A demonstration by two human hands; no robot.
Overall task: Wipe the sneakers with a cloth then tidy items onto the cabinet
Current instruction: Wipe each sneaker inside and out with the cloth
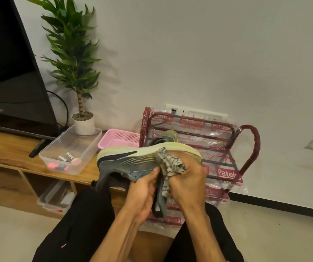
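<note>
Both forearms (pixel 117 229) reach forward, close together: left hand (pixel 144 189) grips the upturned sneaker (pixel 127 160), right hand (pixel 188 179) clutches the cloth (pixel 170 163) against its side.

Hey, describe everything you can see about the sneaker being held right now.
The sneaker is grey, with a dark swoosh-shaped mark, pale yellow-green streaks and a thick pale sole. It is held in the air sole-up, side to the camera, in front of a plastic-wrapped red rack. The left hand grips its upper; the right hand presses a black-and-white cloth against its side.
</note>
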